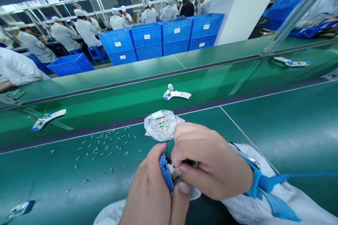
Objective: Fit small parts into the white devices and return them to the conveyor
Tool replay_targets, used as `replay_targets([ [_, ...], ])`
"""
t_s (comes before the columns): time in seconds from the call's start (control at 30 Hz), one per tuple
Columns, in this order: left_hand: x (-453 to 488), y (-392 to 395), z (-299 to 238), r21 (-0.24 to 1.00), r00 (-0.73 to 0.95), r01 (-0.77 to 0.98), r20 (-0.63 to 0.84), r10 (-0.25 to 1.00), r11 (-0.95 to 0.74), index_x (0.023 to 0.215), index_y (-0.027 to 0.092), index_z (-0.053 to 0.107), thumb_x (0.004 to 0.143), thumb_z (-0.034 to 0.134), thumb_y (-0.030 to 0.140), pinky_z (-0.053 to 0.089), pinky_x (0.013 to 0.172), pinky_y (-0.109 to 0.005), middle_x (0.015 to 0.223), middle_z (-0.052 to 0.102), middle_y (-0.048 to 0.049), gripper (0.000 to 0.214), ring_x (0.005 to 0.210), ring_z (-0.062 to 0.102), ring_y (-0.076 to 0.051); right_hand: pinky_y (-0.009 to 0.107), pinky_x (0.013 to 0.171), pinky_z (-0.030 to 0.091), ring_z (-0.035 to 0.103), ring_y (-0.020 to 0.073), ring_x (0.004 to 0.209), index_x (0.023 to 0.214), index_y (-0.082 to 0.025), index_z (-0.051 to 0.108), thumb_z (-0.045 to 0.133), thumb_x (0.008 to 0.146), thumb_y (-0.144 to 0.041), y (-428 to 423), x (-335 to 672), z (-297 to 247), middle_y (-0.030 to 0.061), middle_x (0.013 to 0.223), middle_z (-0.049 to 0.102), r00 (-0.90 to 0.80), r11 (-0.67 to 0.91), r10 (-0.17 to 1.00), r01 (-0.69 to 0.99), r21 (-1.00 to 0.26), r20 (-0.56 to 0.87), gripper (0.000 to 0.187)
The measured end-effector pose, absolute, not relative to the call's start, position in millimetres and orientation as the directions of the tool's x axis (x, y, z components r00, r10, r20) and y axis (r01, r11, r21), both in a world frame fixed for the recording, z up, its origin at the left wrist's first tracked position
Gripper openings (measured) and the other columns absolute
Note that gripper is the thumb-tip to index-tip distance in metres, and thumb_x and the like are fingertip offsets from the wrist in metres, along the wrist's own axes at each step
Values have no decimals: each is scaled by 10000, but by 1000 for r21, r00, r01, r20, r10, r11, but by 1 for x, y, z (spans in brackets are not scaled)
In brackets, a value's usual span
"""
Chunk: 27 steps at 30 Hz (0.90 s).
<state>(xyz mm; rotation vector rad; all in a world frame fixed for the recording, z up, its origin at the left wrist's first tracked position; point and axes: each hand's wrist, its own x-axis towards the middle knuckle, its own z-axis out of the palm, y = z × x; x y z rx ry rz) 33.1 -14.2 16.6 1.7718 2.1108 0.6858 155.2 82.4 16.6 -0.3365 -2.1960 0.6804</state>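
My left hand point(146, 193) grips a blue plastic housing point(166, 173) upright between thumb and fingers. My right hand point(208, 163) pinches a small part with a green circuit board point(192, 163) at the housing's edge, and its fingers hide most of that part. A blue anti-static wrist strap point(260, 179) circles my right wrist. Just beyond my hands lies a clear plastic bag point(160, 125) of small components. Several tiny metal parts point(101, 147) are scattered on the green bench to its left.
A green conveyor belt point(132, 107) carries white-and-blue devices point(176, 93) point(47, 119) point(292, 63) past the bench. A loose green board point(18, 209) lies at bottom left. Beyond stand stacked blue crates point(161, 38); white-coated co-workers point(79, 30) sit further back.
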Motion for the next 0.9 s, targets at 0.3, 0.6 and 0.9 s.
replay_targets([
  [0.3,39,-15,0,234,-136,970,310,941,63,1198,138,337,884,282,286,533,630,-424,852,688,-156,351,715,675,-299,262,587,352,419,121,575,624,-191,445,400,723,-36,88,153,11,-10,535,518,-677,785,416,-70,-616,607,190],
  [0.6,26,-6,2,344,-65,939,158,985,7,1236,146,313,873,346,295,530,636,-396,803,699,-93,394,701,684,-280,202,593,397,461,92,578,620,-168,520,473,713,-11,98,149,8,-26,538,554,-665,753,452,-74,-654,595,189],
  [0.9,19,2,0,515,-153,857,247,957,4,1385,177,237,862,381,412,521,665,-375,938,637,-91,592,804,662,-258,167,586,405,522,61,568,675,-143,617,565,766,-118,131,163,4,-35,622,608,-714,656,598,175,-734,364,108],
])
